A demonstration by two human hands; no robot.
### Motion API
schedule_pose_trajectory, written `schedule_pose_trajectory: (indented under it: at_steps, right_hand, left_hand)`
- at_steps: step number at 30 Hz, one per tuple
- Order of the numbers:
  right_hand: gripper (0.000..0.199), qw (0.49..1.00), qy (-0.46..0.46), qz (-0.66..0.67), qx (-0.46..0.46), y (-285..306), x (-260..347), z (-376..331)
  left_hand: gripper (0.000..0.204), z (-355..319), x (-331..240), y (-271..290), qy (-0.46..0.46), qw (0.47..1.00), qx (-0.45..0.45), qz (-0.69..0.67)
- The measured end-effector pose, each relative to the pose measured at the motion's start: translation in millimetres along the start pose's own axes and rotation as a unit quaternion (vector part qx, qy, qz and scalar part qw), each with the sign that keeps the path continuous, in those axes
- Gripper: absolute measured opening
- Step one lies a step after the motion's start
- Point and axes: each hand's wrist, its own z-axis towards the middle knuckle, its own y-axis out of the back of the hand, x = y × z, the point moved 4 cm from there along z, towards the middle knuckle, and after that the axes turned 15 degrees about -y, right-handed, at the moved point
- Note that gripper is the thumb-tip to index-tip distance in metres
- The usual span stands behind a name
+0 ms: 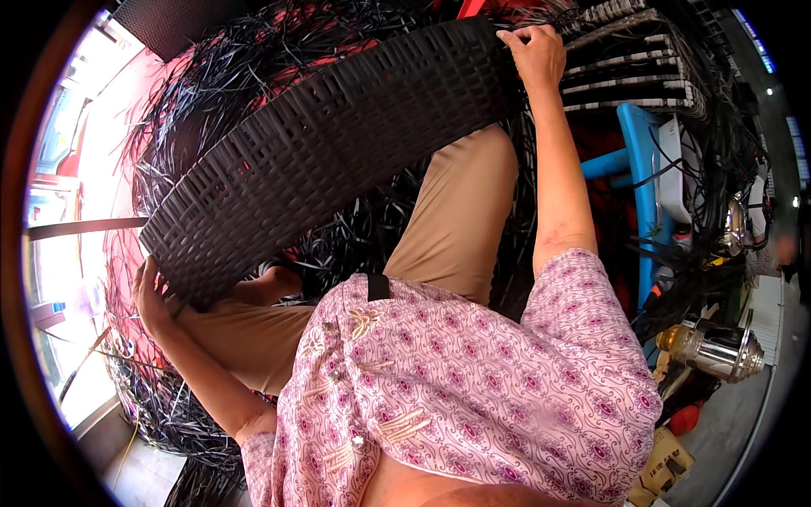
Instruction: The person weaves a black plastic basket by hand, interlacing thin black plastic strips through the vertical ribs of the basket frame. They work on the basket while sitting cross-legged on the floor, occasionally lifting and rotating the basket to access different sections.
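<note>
A long, curved dark woven panel (338,127) of flat plastic strips lies slanted across my bent legs, its right end higher and farther away. My left hand (154,297) has its fingers curled at the panel's near left end. At the far right corner, my right hand (539,59) pinches the edge between thumb and fingers, the arm stretched out. One flat dark strip (84,227) sticks out to the left from the panel's left end. Any strand between my right fingertips is too small to make out.
Loose black strips (228,76) heap behind and around the panel. Grey woven pieces (634,72) are stacked at the far right. Nearer stand a blue plastic stool (644,186) with a white container (673,169) and a glass jar (714,348). A brown woven piece (173,21) is far left.
</note>
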Motion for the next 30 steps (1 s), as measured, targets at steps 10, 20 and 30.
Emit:
schedule_pose_trajectory:
  at_steps: [10, 20, 30]
  right_hand:
    - [0.044, 0.994, -0.047, 0.072, 0.064, -10.1, -20.0, -7.0]
    - [0.057, 0.775, -0.350, 0.435, 0.297, -46.9, -55.9, -11.2]
    - [0.049, 0.719, -0.404, 0.488, 0.285, -43.7, -65.8, -17.8]
  left_hand:
    - [0.042, -8.8, -10.9, -8.9, 0.005, 1.000, -0.030, 0.002]
    - [0.037, 4.0, 1.2, 0.0, -0.029, 0.999, -0.003, -0.014]
    - [0.034, 7.2, 1.8, 0.2, -0.025, 0.999, 0.005, -0.026]
